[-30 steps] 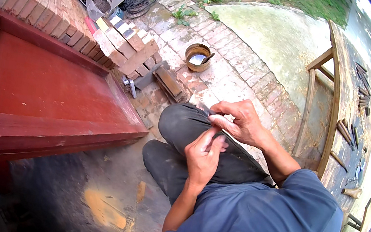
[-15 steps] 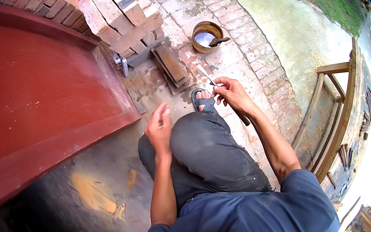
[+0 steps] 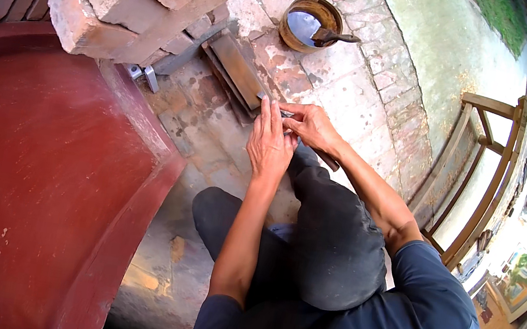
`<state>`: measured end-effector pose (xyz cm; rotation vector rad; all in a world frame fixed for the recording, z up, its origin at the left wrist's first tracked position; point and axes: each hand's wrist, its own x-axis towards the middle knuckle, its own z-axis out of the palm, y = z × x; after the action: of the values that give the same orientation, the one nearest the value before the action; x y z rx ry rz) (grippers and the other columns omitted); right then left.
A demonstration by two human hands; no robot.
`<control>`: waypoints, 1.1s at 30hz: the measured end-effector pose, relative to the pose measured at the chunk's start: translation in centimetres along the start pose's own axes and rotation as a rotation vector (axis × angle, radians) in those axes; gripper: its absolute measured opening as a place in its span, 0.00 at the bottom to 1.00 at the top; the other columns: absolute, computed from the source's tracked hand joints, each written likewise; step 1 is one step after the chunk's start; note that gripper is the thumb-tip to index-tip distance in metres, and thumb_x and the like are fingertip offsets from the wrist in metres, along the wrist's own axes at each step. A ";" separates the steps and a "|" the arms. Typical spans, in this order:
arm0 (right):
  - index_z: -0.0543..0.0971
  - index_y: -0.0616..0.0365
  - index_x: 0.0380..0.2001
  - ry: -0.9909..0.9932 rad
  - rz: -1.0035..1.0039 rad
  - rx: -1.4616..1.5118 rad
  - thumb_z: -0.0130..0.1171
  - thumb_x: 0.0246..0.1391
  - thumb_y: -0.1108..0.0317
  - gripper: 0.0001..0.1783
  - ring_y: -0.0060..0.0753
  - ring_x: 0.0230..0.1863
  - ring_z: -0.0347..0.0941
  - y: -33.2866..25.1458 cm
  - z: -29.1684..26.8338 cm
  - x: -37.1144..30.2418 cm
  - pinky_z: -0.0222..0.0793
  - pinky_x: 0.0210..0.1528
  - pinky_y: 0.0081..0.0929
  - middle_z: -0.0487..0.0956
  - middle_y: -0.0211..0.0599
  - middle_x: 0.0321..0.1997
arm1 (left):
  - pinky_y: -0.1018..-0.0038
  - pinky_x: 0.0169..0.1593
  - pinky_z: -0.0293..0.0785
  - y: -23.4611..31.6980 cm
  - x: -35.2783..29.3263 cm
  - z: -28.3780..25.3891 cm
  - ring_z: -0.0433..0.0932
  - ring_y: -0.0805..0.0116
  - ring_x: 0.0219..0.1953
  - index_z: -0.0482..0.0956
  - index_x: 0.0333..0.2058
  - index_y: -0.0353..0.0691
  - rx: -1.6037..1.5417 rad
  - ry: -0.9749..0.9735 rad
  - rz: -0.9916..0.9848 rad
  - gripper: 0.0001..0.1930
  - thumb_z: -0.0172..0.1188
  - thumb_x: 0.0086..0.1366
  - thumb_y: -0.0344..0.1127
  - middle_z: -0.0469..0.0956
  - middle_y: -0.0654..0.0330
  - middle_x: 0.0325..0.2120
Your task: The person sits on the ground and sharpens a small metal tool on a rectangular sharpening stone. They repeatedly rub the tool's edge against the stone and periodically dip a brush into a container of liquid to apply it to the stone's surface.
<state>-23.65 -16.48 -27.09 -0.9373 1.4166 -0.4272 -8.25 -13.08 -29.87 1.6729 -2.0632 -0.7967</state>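
Observation:
My right hand [image 3: 313, 130] is closed round a chisel [image 3: 327, 160], whose dark handle sticks out behind my palm. My left hand [image 3: 269, 150] lies over the front of the chisel, its long fingers pressed together on the blade. The blade's end shows just past those fingertips, at the near end of a long brown block [image 3: 236, 65] that looks like a whetstone. Whether the blade touches the block is hard to tell. Most of the blade is hidden under my fingers.
Beyond the block stands a round brown bucket [image 3: 289, 35] with liquid and a dark-handled brush [image 3: 333, 37]. Stacked bricks [image 3: 120, 3] rise at the far left, above a red panel [image 3: 38, 165]. A wooden frame [image 3: 491, 103] stands to the right. Brick paving [image 3: 358, 76] lies ahead.
My left hand has moved forward from beside my knee onto the chisel. The right hand has brought the chisel down to the brown block. My view has shifted closer to the block.

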 end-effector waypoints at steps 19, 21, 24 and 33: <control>0.84 0.52 0.62 0.099 -0.003 -0.149 0.60 0.66 0.71 0.22 0.23 0.29 0.80 0.7 1.3 0.1 0.80 0.38 0.31 0.87 0.44 0.29 | 0.62 0.51 0.80 -0.8 0.0 3.4 0.80 0.52 0.48 0.65 0.69 0.27 0.208 0.073 0.003 0.37 0.65 0.63 0.33 0.68 0.41 0.71; 0.84 0.53 0.61 0.117 0.044 -0.071 0.61 0.66 0.70 0.21 0.23 0.30 0.80 2.7 1.4 -0.3 0.80 0.38 0.31 0.87 0.47 0.30 | 0.61 0.52 0.81 -0.3 -0.6 3.8 0.80 0.51 0.50 0.66 0.68 0.27 0.209 0.055 -0.007 0.38 0.67 0.62 0.36 0.69 0.41 0.70; 0.84 0.56 0.59 0.134 -0.024 -0.096 0.61 0.67 0.68 0.20 0.22 0.30 0.79 2.0 1.4 0.1 0.78 0.37 0.31 0.86 0.53 0.30 | 0.61 0.51 0.81 -0.1 0.3 3.2 0.80 0.49 0.48 0.66 0.68 0.27 0.218 0.064 -0.001 0.38 0.68 0.62 0.35 0.70 0.40 0.69; 0.85 0.55 0.58 0.199 -0.137 -0.126 0.61 0.66 0.67 0.18 0.28 0.30 0.83 4.0 2.6 0.3 0.79 0.37 0.31 0.86 0.49 0.29 | 0.60 0.52 0.81 -1.1 -0.3 4.0 0.80 0.50 0.48 0.64 0.70 0.28 0.225 0.068 0.001 0.40 0.68 0.60 0.31 0.69 0.41 0.70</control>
<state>-22.25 -13.57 -30.55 -1.1226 1.5788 -0.5510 -9.73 -12.17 -33.60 1.7868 -2.1727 -0.5152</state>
